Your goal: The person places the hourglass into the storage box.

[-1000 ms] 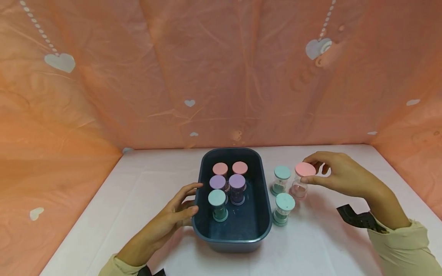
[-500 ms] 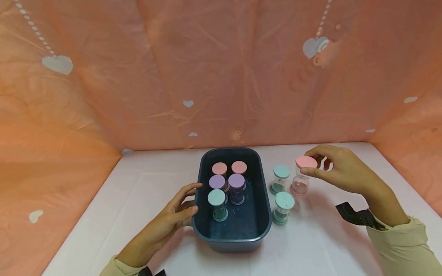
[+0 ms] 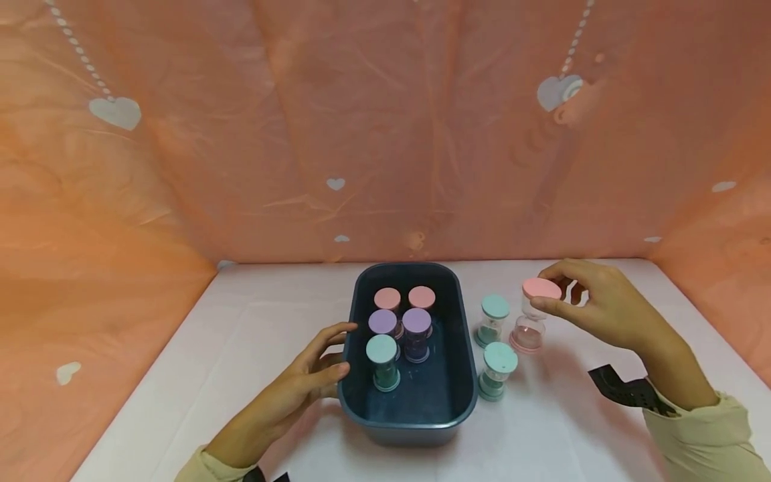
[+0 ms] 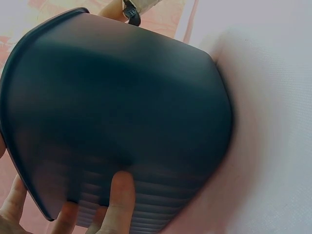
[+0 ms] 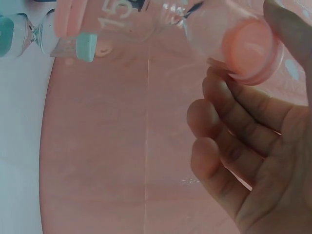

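My right hand (image 3: 587, 304) pinches a pink-capped sand timer (image 3: 530, 333) by its upper end, between thumb and fingers. In the right wrist view this sand timer (image 5: 146, 19) shows clear glass bulbs, pink ends and a printed "15". Two mint-green sand timers (image 3: 490, 323) stand upright just left of it on the table. My left hand (image 3: 295, 385) lies along the left side of a dark blue bin (image 3: 430, 402), one fingertip at its rim. The left wrist view shows fairly straight fingers (image 4: 122, 197) against the bin's outer wall.
Inside the bin several sand timers stand upright: pink-capped ones (image 3: 421, 297) at the back, purple-capped ones (image 3: 417, 321) in the middle, a mint-green one (image 3: 382, 351) at the front left. The white table (image 3: 289, 294) ends at a peach curtain (image 3: 421, 134) behind and at the sides.
My right hand and the pink sand timer have shifted slightly right, and the sand timer now leans a little. The left hand and bin stay in place.
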`<state>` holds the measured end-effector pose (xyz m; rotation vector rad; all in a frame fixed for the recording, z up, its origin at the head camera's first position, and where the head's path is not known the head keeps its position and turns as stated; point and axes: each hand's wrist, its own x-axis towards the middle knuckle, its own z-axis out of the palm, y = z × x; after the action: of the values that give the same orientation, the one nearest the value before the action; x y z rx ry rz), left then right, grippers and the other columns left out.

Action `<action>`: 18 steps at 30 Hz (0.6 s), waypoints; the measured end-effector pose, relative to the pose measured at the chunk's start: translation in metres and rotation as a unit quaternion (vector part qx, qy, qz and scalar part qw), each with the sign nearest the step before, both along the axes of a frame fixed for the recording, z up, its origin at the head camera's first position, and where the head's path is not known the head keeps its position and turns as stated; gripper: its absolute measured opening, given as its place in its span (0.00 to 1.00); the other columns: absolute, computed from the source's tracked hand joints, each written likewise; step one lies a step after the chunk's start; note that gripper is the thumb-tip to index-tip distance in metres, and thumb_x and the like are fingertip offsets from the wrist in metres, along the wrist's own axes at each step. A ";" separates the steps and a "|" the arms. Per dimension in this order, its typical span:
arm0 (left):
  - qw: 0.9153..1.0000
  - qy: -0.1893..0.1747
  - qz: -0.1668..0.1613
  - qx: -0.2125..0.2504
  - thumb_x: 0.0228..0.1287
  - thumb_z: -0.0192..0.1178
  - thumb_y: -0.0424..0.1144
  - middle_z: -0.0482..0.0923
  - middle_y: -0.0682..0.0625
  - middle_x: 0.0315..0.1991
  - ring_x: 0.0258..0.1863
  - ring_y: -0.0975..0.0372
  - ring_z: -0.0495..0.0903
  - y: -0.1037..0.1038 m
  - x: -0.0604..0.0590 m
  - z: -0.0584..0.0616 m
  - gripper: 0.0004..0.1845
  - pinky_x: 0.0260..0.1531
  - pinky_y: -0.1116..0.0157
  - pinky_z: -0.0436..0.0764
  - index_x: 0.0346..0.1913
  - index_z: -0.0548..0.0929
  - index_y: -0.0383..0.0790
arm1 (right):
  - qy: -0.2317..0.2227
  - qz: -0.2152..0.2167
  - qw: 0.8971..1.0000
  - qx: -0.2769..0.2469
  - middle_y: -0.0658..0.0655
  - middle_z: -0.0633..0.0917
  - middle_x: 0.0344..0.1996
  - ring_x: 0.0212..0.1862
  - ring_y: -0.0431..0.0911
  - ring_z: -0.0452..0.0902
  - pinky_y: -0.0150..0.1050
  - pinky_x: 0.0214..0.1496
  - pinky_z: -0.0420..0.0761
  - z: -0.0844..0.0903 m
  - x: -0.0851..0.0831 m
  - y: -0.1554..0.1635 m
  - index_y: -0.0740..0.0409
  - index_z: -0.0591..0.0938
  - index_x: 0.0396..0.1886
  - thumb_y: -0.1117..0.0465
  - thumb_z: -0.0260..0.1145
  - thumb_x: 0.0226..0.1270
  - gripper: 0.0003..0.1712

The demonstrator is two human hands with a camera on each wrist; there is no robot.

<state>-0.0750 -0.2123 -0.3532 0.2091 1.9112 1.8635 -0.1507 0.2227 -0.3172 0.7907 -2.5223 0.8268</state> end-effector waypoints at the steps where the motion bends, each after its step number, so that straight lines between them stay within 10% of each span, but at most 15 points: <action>1: 1.000 -0.001 0.001 -0.002 0.73 0.55 0.41 0.55 0.38 0.73 0.65 0.50 0.66 0.000 0.000 0.000 0.31 0.55 0.56 0.78 0.75 0.58 0.53 | 0.001 0.000 1.000 -0.002 0.38 0.80 0.27 0.33 0.30 0.72 0.24 0.35 0.71 0.000 0.000 0.000 0.39 0.84 0.39 0.57 0.78 0.53 0.15; 18: 1.000 -0.005 0.010 -0.004 0.73 0.54 0.40 0.56 0.37 0.73 0.67 0.48 0.66 0.003 0.001 0.001 0.31 0.56 0.55 0.77 0.75 0.58 0.54 | 0.028 0.014 0.999 -0.032 0.37 0.79 0.27 0.33 0.29 0.72 0.23 0.35 0.70 0.009 0.009 -0.010 0.37 0.84 0.38 0.62 0.81 0.47 0.21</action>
<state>-0.0742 -0.2089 -0.3521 0.1782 1.9194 1.8665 -0.1418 0.2127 -0.3080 0.8179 -2.4289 0.8767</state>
